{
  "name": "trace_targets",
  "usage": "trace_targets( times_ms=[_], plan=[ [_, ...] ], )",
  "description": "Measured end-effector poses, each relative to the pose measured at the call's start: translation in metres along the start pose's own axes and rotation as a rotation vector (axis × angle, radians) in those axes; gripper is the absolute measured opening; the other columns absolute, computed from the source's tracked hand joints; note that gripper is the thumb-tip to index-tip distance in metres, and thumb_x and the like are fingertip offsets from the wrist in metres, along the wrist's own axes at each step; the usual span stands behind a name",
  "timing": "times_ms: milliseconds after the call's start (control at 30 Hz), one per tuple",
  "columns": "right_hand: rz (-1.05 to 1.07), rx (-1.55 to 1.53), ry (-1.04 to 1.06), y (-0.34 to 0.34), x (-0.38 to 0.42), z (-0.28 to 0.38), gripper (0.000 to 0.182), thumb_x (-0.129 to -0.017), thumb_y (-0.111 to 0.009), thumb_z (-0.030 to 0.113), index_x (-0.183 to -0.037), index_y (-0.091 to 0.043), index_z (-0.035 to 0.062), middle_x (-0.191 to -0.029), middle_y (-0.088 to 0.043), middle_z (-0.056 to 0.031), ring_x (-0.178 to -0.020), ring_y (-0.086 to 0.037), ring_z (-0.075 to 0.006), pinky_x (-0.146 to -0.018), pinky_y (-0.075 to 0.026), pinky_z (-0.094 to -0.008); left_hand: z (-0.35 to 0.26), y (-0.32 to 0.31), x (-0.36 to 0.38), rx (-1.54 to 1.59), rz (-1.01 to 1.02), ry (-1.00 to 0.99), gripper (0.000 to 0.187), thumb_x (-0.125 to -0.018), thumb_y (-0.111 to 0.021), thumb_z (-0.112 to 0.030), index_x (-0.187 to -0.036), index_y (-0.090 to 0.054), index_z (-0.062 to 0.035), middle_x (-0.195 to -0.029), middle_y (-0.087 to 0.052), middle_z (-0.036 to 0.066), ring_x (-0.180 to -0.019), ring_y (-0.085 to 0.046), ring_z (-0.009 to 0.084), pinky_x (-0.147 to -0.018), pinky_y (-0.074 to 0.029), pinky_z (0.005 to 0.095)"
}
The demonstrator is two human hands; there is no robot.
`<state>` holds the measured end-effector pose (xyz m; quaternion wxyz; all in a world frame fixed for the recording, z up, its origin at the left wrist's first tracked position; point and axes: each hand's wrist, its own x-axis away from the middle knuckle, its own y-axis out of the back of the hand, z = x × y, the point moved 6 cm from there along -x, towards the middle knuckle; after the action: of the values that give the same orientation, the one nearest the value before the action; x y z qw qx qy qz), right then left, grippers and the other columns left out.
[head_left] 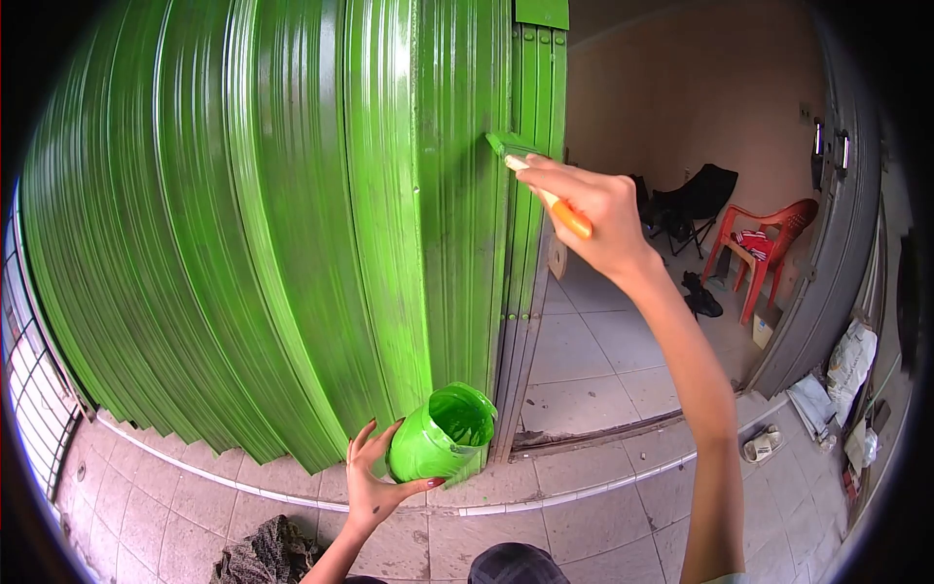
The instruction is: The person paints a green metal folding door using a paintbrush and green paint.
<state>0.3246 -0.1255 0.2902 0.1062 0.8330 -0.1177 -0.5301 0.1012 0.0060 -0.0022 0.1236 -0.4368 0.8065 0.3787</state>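
Against green shutter [272, 214], brush [545, 185] bristles point up-left, handle down-right.

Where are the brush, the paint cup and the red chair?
Brush [508, 146]: head view, on its green-coated bristle end against the door.
Paint cup [433, 443]: head view, on its green outer wall.
Red chair [778, 229]: head view, on its backrest.

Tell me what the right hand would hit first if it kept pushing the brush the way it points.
The right hand points the paintbrush left, bristles at the green folding door. It would likely meet that door panel first; the bristles look already against it.
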Motion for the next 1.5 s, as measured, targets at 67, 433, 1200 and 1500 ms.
trace_targets(
  times_ms=[67,433,1200,1500],
  plan=[
    [0.046,0.097,0.142,-0.017,0.020,0.015,0.036,-0.071,-0.066,-0.004,-0.105,-0.068,0.0067,-0.112,-0.067,-0.0099,-0.099,-0.067,-0.0251,-0.074,-0.059,-0.0307,-0.001,0.001,0.001,0.001,-0.005,0.001,0.091,-0.049,-0.089,-0.047,-0.125,-0.059,-0.0060,-0.113,-0.065,0.016,-0.128,-0.042,0.0357,-0.108,-0.029,0.0496],
    [0.547,-0.230,-0.072,-0.055,0.099,0.047,0.024,-0.072,-0.064,0.006,-0.095,-0.071,0.0079,-0.081,-0.070,-0.0102,-0.060,-0.067,-0.0236,-0.055,-0.056,-0.0355,-0.001,0.003,0.002,0.051,0.003,0.016,0.090,-0.049,-0.090,-0.044,-0.125,-0.059,-0.0066,-0.115,-0.064,0.015,-0.130,-0.040,0.0349,-0.109,-0.029,0.0490],
    [0.578,-0.183,0.077,-0.066,0.190,0.093,0.021,-0.074,-0.065,0.001,-0.095,-0.064,0.0039,-0.118,-0.063,-0.0105,-0.101,-0.066,-0.0228,-0.051,-0.061,-0.0290,0.003,0.005,0.001,0.037,-0.021,0.028,0.092,-0.049,-0.088,-0.051,-0.124,-0.060,-0.0051,-0.118,-0.064,0.015,-0.129,-0.042,0.0356,-0.109,-0.027,0.0498],
    [0.379,0.066,0.008,-0.056,0.159,0.064,0.022,-0.071,-0.068,0.002,-0.093,-0.061,0.0037,-0.117,-0.064,-0.0098,-0.104,-0.065,-0.0226,-0.058,-0.061,-0.0297,-0.007,0.008,0.001,0.023,0.021,0.050,0.091,-0.048,-0.091,-0.042,-0.123,-0.059,-0.0003,-0.120,-0.063,0.015,-0.132,-0.040,0.0344,-0.110,-0.027,0.0483]
  ],
)
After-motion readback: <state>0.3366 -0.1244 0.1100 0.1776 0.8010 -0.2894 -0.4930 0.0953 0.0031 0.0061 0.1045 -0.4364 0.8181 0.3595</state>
